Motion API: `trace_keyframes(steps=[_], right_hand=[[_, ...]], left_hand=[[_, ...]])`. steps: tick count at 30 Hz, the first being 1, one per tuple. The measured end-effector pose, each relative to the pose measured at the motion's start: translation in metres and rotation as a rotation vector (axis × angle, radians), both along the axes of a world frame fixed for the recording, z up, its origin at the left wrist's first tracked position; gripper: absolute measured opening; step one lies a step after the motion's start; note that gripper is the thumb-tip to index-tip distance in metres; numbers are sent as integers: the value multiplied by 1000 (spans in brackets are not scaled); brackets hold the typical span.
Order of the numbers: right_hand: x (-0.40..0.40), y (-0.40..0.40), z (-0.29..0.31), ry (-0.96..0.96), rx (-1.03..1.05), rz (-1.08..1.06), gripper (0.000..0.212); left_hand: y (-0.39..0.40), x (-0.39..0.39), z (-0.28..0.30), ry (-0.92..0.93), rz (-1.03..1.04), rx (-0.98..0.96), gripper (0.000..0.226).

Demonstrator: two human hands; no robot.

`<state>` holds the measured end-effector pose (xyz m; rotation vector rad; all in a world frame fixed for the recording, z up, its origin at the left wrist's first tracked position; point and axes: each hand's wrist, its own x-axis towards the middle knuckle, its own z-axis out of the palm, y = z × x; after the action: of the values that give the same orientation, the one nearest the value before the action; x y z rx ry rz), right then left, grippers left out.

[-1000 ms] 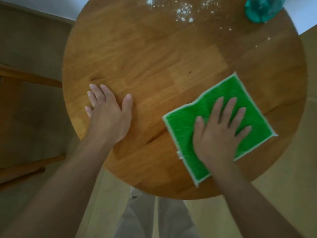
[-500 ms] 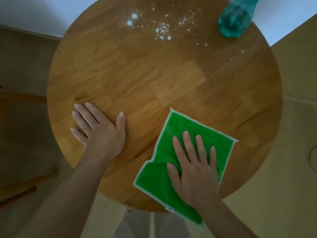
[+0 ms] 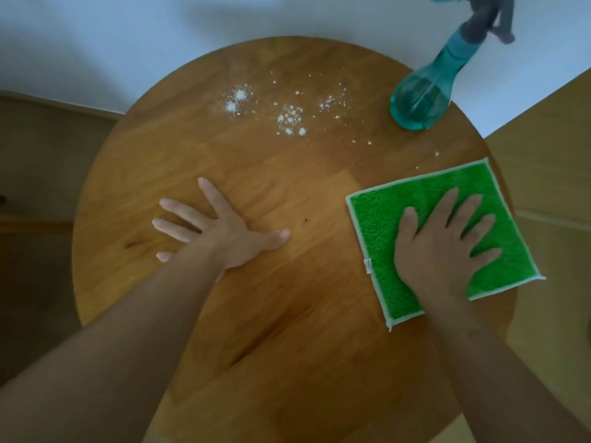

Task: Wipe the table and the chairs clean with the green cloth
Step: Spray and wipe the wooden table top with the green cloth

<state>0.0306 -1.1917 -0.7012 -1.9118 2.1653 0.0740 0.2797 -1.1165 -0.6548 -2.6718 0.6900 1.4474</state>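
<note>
I judged the job to be in its early part: the round wooden table [image 3: 287,314] was under the cloth, but a scatter of white powder [image 3: 287,118] lay unwiped across its far side, and a few stray specks trailed toward the right edge. The near half of the table looked bare of crumbs, though in the dim light I could not tell whether it was properly clean. No chair was clearly in view, so I took the chairs to be left to do. My right hand [image 3: 444,247] lay flat with fingers spread, pressing the green cloth [image 3: 377,219] down near the right edge of the table, the cloth spread out square with one corner reaching the rim. My left hand [image 3: 220,233] rested flat and empty on the wood, fingers splayed, well apart from the cloth. The only container was a teal spray bottle [image 3: 419,100] standing at the far right of the table, just beyond the powder; it was see-through with a tube inside, but I could not tell its liquid level.
</note>
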Motion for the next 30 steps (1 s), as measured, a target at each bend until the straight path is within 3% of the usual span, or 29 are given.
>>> trace_keyframes(steps=[3,9,14,18,21,24,27,30], right_hand=[[21,-7,-1,11,10,73,78],[16,-60,3,-2,-15,12,82],[17,-64,5,33,13,41,85],[19,-62,4,70,10,20,85],[19,-64,3,65,19,8,85],[18,-63,3,68,34,30,86],[8,-68,1,73,50,101,88],[-10,-84,1,51,42,174,84]], left_hand=[[0,1,5,26,-3,47,153],[-7,0,9,23,-12,129,148],[-9,-6,12,-11,21,90,149],[-17,-27,12,-146,-161,-233,127],[-76,-43,18,-84,-369,-598,101],[-160,-66,37,39,-437,-842,94],[-213,-92,44,169,-434,-893,88],[-229,-108,36,118,-443,-910,50]])
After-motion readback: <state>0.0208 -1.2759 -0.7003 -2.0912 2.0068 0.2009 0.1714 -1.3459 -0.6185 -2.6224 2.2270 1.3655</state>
